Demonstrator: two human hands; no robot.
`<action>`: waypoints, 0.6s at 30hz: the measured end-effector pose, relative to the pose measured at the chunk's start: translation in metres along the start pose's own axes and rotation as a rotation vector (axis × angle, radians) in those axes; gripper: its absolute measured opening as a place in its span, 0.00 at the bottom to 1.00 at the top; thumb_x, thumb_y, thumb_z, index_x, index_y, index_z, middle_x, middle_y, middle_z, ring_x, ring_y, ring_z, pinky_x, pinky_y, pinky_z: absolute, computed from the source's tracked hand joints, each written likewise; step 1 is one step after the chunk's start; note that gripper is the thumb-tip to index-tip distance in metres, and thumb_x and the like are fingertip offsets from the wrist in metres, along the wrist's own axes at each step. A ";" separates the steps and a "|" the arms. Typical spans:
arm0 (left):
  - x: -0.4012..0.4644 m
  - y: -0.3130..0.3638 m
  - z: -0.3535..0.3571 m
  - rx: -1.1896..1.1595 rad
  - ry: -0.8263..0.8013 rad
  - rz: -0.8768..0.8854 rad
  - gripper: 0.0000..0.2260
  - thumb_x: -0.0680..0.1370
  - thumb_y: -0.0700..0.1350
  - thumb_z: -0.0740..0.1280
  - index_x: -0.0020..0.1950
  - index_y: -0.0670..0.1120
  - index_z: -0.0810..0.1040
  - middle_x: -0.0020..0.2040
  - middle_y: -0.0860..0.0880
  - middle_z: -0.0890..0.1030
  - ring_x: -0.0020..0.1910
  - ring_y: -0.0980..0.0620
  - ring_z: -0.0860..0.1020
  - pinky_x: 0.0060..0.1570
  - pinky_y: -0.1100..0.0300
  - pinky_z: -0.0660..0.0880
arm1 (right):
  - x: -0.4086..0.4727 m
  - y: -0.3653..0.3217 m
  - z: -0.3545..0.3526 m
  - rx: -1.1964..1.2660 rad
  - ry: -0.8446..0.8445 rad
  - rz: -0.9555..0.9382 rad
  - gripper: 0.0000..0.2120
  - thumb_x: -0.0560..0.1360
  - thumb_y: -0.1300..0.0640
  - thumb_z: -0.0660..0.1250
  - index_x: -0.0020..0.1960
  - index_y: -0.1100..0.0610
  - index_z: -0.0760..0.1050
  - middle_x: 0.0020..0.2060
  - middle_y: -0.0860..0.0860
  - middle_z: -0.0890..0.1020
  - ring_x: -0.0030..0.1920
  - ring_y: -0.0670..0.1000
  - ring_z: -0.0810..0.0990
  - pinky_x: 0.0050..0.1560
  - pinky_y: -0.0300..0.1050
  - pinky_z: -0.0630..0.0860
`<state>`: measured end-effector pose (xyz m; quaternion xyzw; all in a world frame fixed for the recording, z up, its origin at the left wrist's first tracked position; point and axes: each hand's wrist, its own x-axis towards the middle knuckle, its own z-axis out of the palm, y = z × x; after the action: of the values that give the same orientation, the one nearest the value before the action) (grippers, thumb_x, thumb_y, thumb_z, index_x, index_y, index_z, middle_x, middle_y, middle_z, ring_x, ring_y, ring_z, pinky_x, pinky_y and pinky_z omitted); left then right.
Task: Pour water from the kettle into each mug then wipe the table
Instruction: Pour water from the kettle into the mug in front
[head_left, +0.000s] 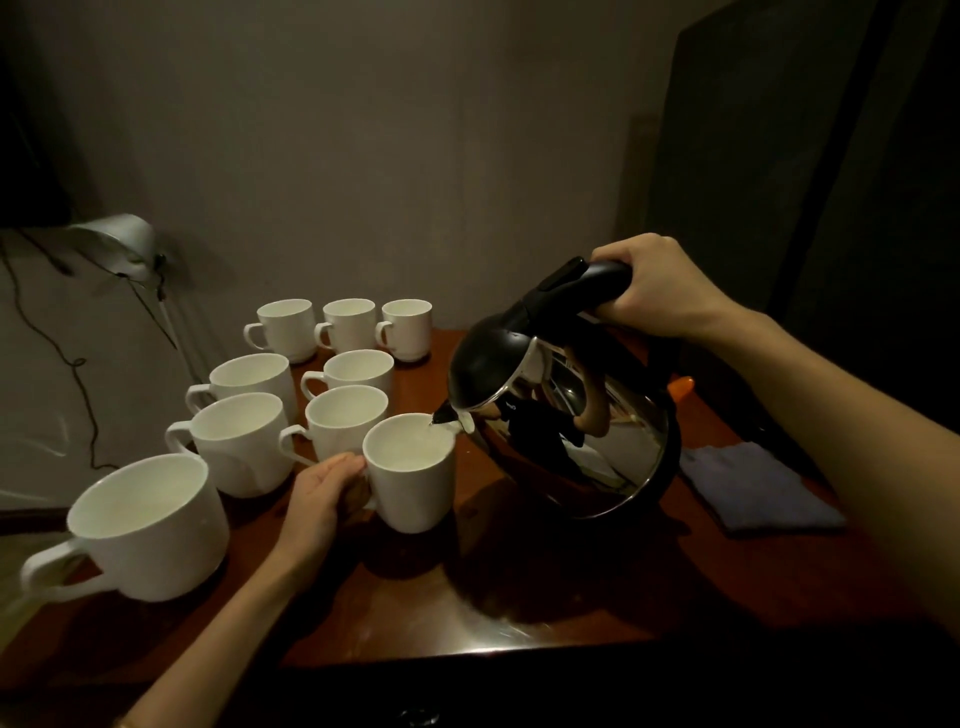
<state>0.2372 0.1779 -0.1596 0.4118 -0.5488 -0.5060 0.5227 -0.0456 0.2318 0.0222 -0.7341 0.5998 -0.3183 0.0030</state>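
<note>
The kettle (561, 415) — polished steel body with a black lid and black handle — hangs tilted above the dark wooden table (545, 597), its spout dipped to about eight o'clock and sitting right at the rim of a white mug (410, 475). The right hand (657, 286) is clenched round the kettle's handle at the top, with the forearm running off toward four o'clock. A thin thread of water shows at the spout tip, just inside the mug's rim.

The left hand (324, 493) grasps that mug by its handle, at the nine o'clock side of the cup, fingers curled against it; the mug stands upright on the table.

Nine more white mugs are grouped from nine to eleven o'clock of the poured one. The nearest large mug (150, 525) sits at the table's left edge, its handle pointing to eight o'clock. Behind it stand two pairs of mugs (291, 410), packed close, and at the far edge a back row of three mugs (345, 327), all upright with handles turned left. Whether any of them hold water cannot be told in the dim light.

A folded blue-grey cloth (753, 486) lies flat on the table at three o'clock of the kettle, near but apart from it. A small orange object (681, 388) peeks from behind the kettle's body. Off the table at ten o'clock, a white desk lamp (117, 241) with a trailing cable leans against the wall.
</note>
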 end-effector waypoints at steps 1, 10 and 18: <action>0.000 0.000 -0.001 0.000 -0.002 0.002 0.15 0.79 0.39 0.56 0.37 0.42 0.78 0.31 0.50 0.81 0.38 0.48 0.76 0.38 0.56 0.72 | 0.000 -0.001 0.000 -0.004 -0.002 0.000 0.12 0.71 0.64 0.69 0.37 0.49 0.73 0.35 0.47 0.77 0.37 0.43 0.76 0.37 0.33 0.70; 0.001 -0.001 -0.004 0.002 -0.019 0.002 0.15 0.79 0.39 0.56 0.37 0.43 0.79 0.30 0.51 0.81 0.36 0.51 0.77 0.35 0.59 0.72 | 0.004 -0.001 0.001 0.006 -0.031 0.020 0.12 0.71 0.64 0.69 0.37 0.48 0.72 0.36 0.46 0.77 0.38 0.42 0.76 0.37 0.32 0.68; 0.000 0.000 -0.003 0.023 -0.040 0.000 0.16 0.79 0.39 0.56 0.34 0.43 0.77 0.26 0.53 0.78 0.30 0.56 0.76 0.30 0.65 0.73 | 0.006 0.000 0.000 0.018 -0.048 0.025 0.12 0.71 0.64 0.68 0.38 0.47 0.72 0.38 0.46 0.78 0.41 0.43 0.77 0.38 0.32 0.70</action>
<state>0.2406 0.1774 -0.1598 0.4076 -0.5650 -0.5075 0.5070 -0.0455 0.2265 0.0248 -0.7338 0.6059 -0.3059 0.0282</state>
